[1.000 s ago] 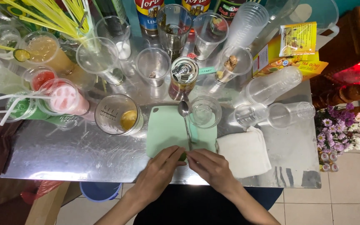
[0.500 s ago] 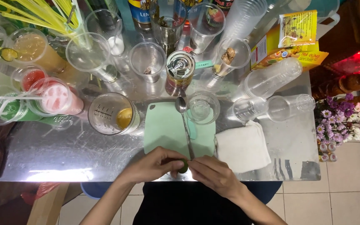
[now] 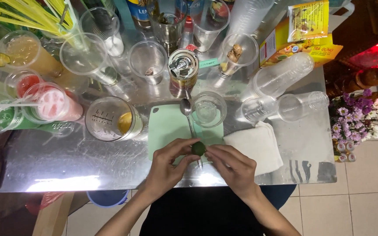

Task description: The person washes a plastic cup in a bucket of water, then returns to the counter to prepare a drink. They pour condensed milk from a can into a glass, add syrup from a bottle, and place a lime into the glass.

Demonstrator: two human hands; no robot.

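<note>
Small round green lime [image 3: 198, 148], no clear long axis; fingers of both hands pinching it

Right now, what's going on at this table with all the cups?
A person stands at a metal table crowded with plastic cups, drinks and straws. Both hands meet over a pale green cutting board: the left hand and right hand pinch a small round green fruit between their fingertips, at the board's near edge. A metal spoon lies on the board, beside an empty clear cup. A folded white cloth sits just right of the board.
</note>
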